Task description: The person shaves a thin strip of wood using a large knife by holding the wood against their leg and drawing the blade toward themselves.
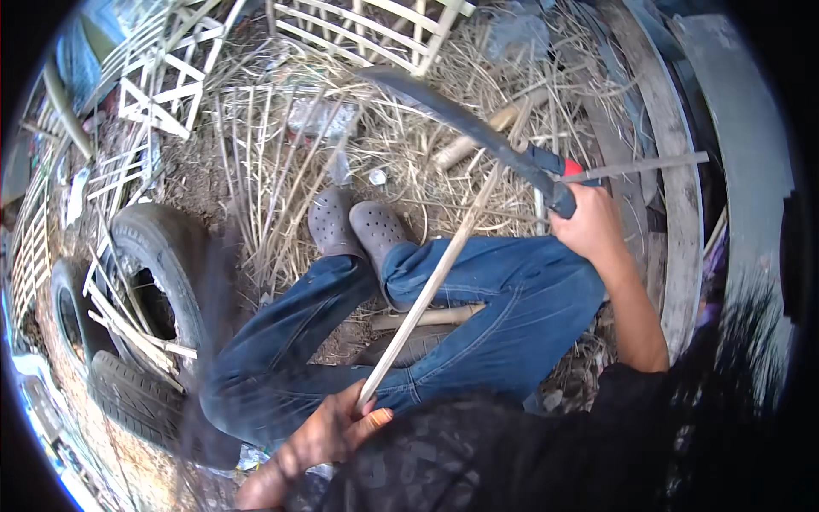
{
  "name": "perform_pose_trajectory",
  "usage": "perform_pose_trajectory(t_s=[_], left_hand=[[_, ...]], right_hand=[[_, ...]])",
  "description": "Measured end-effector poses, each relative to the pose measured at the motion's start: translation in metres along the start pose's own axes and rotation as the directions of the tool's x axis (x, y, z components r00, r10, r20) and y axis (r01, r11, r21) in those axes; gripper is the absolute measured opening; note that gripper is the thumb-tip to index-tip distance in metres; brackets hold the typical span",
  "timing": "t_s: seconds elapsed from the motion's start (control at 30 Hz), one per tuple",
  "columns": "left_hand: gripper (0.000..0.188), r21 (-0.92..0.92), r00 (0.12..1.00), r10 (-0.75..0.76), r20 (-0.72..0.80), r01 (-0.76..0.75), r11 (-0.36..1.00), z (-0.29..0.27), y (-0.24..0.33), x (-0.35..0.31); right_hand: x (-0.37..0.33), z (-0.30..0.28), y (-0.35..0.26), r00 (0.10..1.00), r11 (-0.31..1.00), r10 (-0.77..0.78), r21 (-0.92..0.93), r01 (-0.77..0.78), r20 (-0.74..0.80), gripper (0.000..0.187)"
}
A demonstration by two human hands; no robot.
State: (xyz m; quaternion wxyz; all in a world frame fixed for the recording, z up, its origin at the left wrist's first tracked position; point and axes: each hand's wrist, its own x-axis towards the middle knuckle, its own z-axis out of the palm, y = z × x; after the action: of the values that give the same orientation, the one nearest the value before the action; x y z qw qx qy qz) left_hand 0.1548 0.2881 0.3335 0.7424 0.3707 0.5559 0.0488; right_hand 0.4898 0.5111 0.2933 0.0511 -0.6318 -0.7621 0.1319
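Left hand (328,431) low near the lap, fingers curled shut, right hand (587,224) raised, fist clenched, forearm bare

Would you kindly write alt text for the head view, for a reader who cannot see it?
A seated person in blue jeans grips a long pale bamboo strip in the left hand and a large dark-bladed knife in the right hand, blade against the strip. Grey clogs rest on straw-strewn ground, with old tyres at left.
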Motion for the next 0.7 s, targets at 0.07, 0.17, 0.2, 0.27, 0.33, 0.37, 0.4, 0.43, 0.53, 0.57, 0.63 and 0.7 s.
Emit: perform_pose_trajectory(t_s=[0.07, 0.17, 0.2, 0.27, 0.33, 0.37, 0.4, 0.43, 0.53, 0.57, 0.63, 0.7], left_hand=[[0.031, -0.037, 0.995, 0.087, -0.053, -0.089, 0.995, 0.003, 0.002, -0.007], [0.03, 0.022, 0.999, -0.032, 0.017, 0.031, 0.999, -0.002, 0.012, -0.002], [0.029, 0.058, 0.997, -0.078, 0.009, 0.078, 0.995, -0.003, 0.017, 0.001], [0.029, 0.011, 1.0, 0.024, -0.005, -0.024, 1.0, -0.002, 0.012, 0.002], [0.029, 0.139, 0.995, 0.084, -0.054, -0.075, 0.987, 0.0, 0.012, -0.007], [0.029, 0.026, 0.966, 0.246, -0.08, -0.245, 0.969, 0.005, -0.002, -0.006], [0.029, 0.022, 0.969, 0.242, -0.049, -0.241, 0.97, 0.003, 0.001, -0.006], [0.028, 0.028, 0.993, 0.118, -0.009, -0.118, 0.993, 0.0, 0.012, 0.001], [0.026, 0.001, 0.996, 0.087, 0.009, -0.087, 0.996, 0.002, 0.008, 0.013], [0.027, -0.004, 0.986, 0.164, -0.012, -0.164, 0.986, 0.0, 0.008, 0.011], [0.028, -0.02, 0.977, 0.212, -0.027, -0.212, 0.977, 0.001, 0.009, 0.005], [0.029, -0.012, 0.997, 0.079, 0.011, -0.079, 0.997, 0.004, 0.006, 0.001]], right_hand=[[-0.004, -0.006, -0.016, 0.982, 0.991, -0.13, 0.043, 0.125, 0.14, 0.021], [0.008, -0.008, 0.026, 0.99, 0.994, 0.107, 0.0, -0.107, 0.098, 0.025], [0.015, -0.01, 0.027, 0.993, 0.992, 0.102, -0.076, -0.097, 0.059, 0.025], [0.011, -0.01, 0.021, 0.99, 0.992, 0.115, -0.07, -0.109, 0.079, 0.026], [0.001, -0.01, 0.006, 0.986, 0.99, -0.136, 0.047, 0.132, 0.099, 0.025], [0.007, -0.002, 0.021, 0.996, 0.992, -0.091, 0.087, 0.089, 0.023, 0.024], [0.008, -0.001, 0.042, 0.999, 0.993, -0.02, 0.116, 0.025, -0.046, 0.024], [0.024, -0.012, 0.051, 0.975, 0.976, 0.208, 0.056, -0.212, 0.079, 0.03], [0.005, -0.009, 0.037, 0.985, 0.985, 0.174, 0.02, -0.174, 0.017, 0.032], [0.007, -0.006, 0.033, 0.999, 0.998, 0.03, 0.053, -0.028, -0.028, 0.033], [0.009, -0.002, 0.037, 0.999, 0.998, -0.03, 0.05, 0.032, -0.033, 0.028], [0.019, -0.003, 0.087, 0.978, 0.977, 0.206, 0.056, -0.206, 0.01, 0.023]])
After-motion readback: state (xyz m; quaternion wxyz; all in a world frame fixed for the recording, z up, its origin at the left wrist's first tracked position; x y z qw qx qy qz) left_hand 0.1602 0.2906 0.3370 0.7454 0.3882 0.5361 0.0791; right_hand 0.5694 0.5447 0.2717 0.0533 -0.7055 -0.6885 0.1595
